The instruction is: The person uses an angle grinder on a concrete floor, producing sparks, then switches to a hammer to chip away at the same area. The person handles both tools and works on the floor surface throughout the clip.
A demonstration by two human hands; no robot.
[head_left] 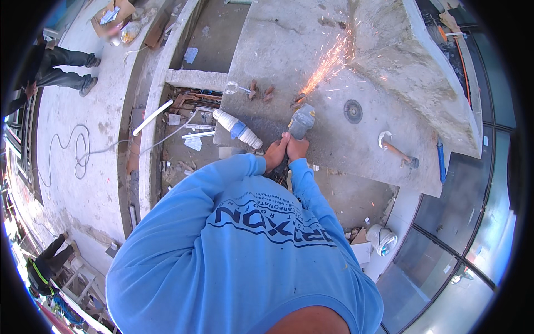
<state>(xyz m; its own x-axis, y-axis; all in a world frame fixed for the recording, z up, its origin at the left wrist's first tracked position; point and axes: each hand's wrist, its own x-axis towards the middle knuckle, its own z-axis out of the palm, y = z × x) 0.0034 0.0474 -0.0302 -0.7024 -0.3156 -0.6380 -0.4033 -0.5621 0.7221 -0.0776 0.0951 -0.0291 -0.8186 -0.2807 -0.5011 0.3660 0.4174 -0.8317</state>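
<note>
Both of my hands are closed around the body of an angle grinder (302,120) in front of my chest. My left hand (275,153) and my right hand (297,147) sit close together, thumbs nearly touching. At the grinder's far end, orange sparks (327,65) spray away to the upper right across the concrete slab (278,50). The exact contact point there is too small and dark to make out. To the left of the tool lies a white-wrapped, tapered object with a blue band (238,129). A round dark disc (352,111) rests on the slab to its right.
A hammer (399,151) and a blue tube-like object (441,161) lie at the right. An upright slab (411,55) borders the far right. A white bucket (381,239) stands below. A grey cable (83,151) loops across the left floor. Two people (67,64) are at the left.
</note>
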